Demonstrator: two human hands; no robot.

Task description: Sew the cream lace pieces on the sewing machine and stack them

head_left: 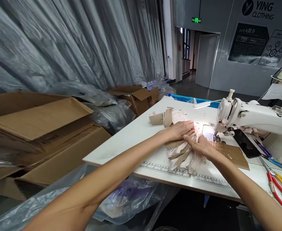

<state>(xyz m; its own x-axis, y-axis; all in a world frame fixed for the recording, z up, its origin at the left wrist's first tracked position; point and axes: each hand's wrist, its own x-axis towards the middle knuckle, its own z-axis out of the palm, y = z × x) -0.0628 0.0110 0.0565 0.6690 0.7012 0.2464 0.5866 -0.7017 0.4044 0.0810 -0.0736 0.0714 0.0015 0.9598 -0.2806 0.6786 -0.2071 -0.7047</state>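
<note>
My left hand (180, 129) lies flat, fingers stretched, on a piece of white lace and beige fabric (184, 157), close to the lit needle area (209, 133) of a white sewing machine (251, 117). My right hand (200, 145) rests on the same fabric just in front of the needle, fingers extended and pressing it down. More lace and beige pieces (168, 117) lie bunched behind my left hand. The fabric trails toward the ruler printed along the table's (131, 134) front edge.
Red-handled scissors (279, 189) and other tools lie at the right. A black phone-like slab (245, 144) rests by the machine. Cardboard boxes (42, 128) and plastic sheeting crowd the left; plastic bags hang under the table. A doorway stands far behind.
</note>
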